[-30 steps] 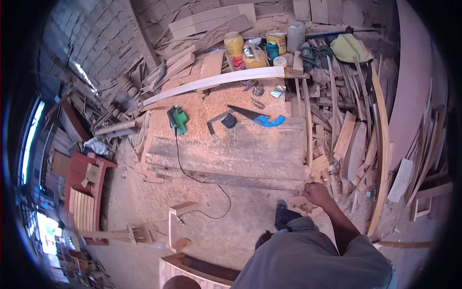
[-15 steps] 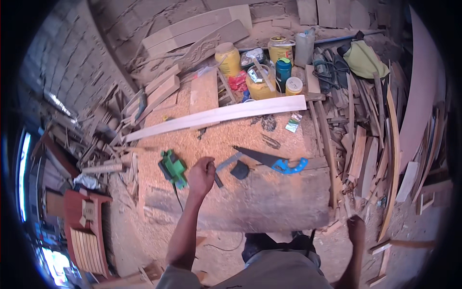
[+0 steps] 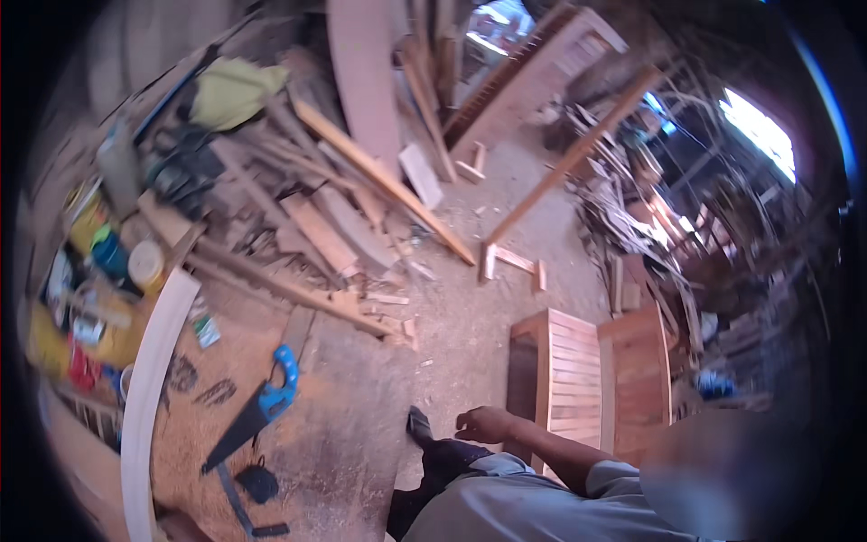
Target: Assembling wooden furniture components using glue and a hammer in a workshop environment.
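My right hand [image 3: 485, 424] hangs in front of my body, beyond the bench's edge, with loosely bent fingers somewhat apart and nothing in them. Only a dark, blurred bit of my left hand [image 3: 179, 526] shows at the bottom edge, next to a long pale board [image 3: 150, 406]; its fingers cannot be made out. On the workbench [image 3: 352, 397] lies a handsaw [image 3: 242, 432] with a blue handle. Close to its tip are a try square [image 3: 237, 502] and a small black object [image 3: 258, 483] of unclear kind.
Scrap wood [image 3: 316, 235] is heaped beyond the bench, with a yellow-green cloth [image 3: 237, 93] on top. Yellow tubs [image 3: 45, 339] crowd the far left. A slatted wooden chair [image 3: 573, 370] stands to the right. A long wooden post [image 3: 573, 158] leans over the floor behind it.
My view has swung to the right, so the bench shifts left and the chair comes into sight. The green power planer has left the view. My left hand has dropped to the lower edge.
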A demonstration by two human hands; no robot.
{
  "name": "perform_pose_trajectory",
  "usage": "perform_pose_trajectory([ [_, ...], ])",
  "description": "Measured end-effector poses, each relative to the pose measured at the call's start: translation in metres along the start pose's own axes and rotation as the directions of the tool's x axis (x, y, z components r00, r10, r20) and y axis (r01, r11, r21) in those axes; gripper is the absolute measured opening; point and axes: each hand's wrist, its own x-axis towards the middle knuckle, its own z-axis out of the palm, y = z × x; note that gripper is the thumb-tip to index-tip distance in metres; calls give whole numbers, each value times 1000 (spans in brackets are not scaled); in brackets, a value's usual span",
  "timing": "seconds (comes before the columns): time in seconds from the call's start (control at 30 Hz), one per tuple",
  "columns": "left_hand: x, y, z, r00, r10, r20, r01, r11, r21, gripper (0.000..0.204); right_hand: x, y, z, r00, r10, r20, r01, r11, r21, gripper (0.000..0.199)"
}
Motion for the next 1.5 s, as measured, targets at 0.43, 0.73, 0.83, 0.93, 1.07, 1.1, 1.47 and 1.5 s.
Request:
perform_pose_trajectory([
  [0.43,-150,-134,-292,793,608,41,-599,790,-128,37,-49,173,32,938,-31,-344,66,994,91,41],
  [0.73,-480,-64,-594,269,845,-463,-878,17,-479,38,-112,268,-75,743,-296,-600,434,896,97,36],
  [0.83,-609,14,-659,85,982,-169,-693,-64,-718,46,-137,276,-118,543,-362,-758,652,751,108,55],
  [0.93,-689,105,-664,-361,892,-274,-421,-418,-805,46,-157,297,-177,333,-344,-878,709,706,-8,69],
  [1.07,-817,218,-698,-700,663,-264,-89,-449,-889,58,-135,383,-228,164,-193,-967,671,741,-34,71],
  [1.1,-847,247,-705,-762,583,-281,-14,-449,-893,55,-132,411,-235,257,-99,-961,690,715,110,65],
  [1.47,-1059,676,-911,-505,481,-717,100,-792,-602,23,-65,702,-510,408,402,-820,239,820,521,47],
  [1.5,-1076,707,-954,-415,488,-767,140,-799,-584,26,-82,705,-563,354,443,-823,186,829,527,46],
])
